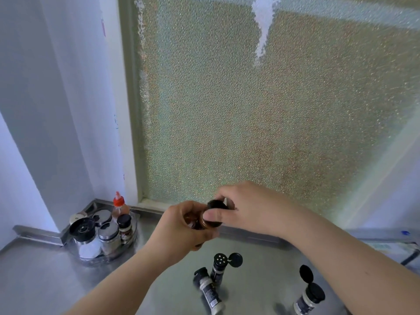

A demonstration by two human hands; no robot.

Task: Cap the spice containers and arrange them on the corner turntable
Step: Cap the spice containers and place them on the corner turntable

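Capping amber jar (200, 223) above counter (45, 280): left hand (181, 226) grips it; right hand (247, 210) pinches black cap (217, 204); seat squarely, then twist.

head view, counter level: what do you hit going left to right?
Black-lidded dispenser → steel-lidded shaker → black-capped spice jar on the turntable → left hand gripping the brown jar → right hand on its black cap → open flip-top spice jar.

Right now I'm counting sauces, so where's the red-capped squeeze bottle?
In the head view, the red-capped squeeze bottle stands at the left, at the back of the corner turntable, just behind a black-capped spice jar.
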